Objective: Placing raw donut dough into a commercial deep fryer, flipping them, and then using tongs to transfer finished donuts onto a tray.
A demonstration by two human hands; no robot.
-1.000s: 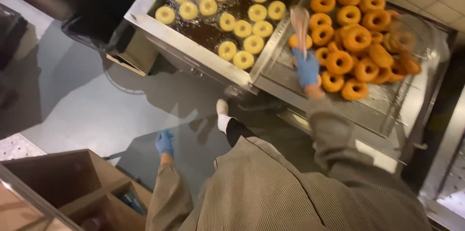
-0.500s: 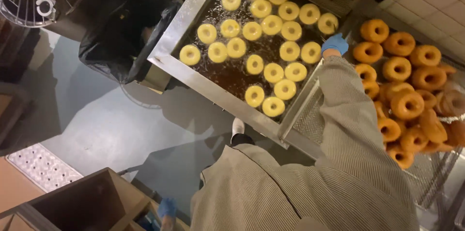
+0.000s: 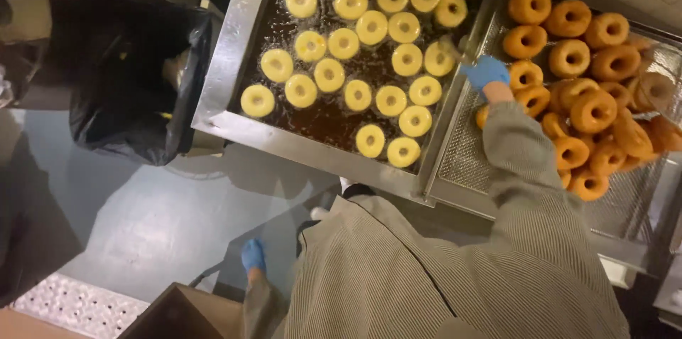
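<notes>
My right hand (image 3: 485,71), in a blue glove, reaches over the right rim of the fryer (image 3: 234,62) and grips a thin stick (image 3: 452,46), blurred, whose tip is beside the pale doughnuts (image 3: 359,26) floating in dark oil. Just right of the hand, browned doughnuts (image 3: 590,76) lie heaped on a mesh draining tray (image 3: 462,161). My left hand (image 3: 253,255), also blue-gloved, hangs by my side above the floor and holds nothing. My striped grey sleeve and coat hide the front of the tray.
A bin lined with a black bag (image 3: 135,83) stands left of the fryer. A brown cardboard box (image 3: 177,314) sits at the bottom edge, with a perforated metal mat (image 3: 71,307) to its left. The floor (image 3: 142,211) is grey.
My right hand has moved from the browned doughnuts on the tray to the fryer's right rim. The view has shifted, and my left hand has come back into sight by my side.
</notes>
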